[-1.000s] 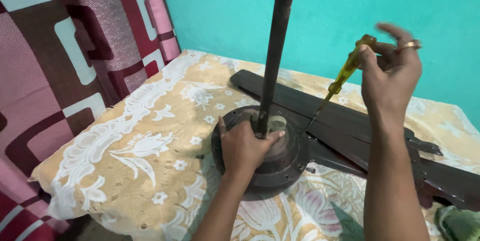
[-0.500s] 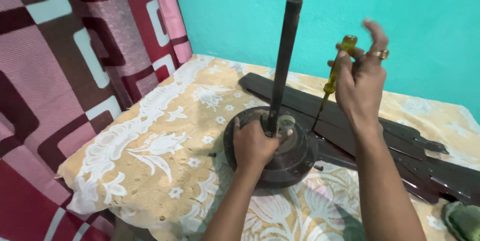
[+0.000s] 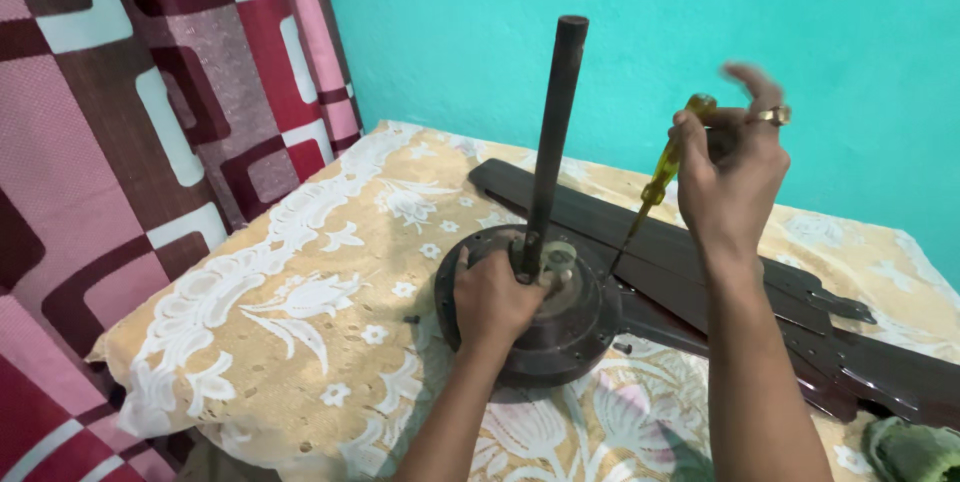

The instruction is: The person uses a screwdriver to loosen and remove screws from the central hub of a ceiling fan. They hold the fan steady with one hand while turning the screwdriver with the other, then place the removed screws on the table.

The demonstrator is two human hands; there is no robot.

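Fan motor [image 3: 560, 327]: left hand [image 3: 495, 302] clamped on top; right hand [image 3: 735, 177] raised, pinching yellow screwdriver [image 3: 665, 172], tip down.

Plain turquoise wall [image 3: 640, 32] behind. Maroon, pink and white block-pattern curtain [image 3: 130, 122] on left. Worktop under cream-yellow floral cloth [image 3: 290, 282] with white lace edge. Even indoor light, soft shadows.
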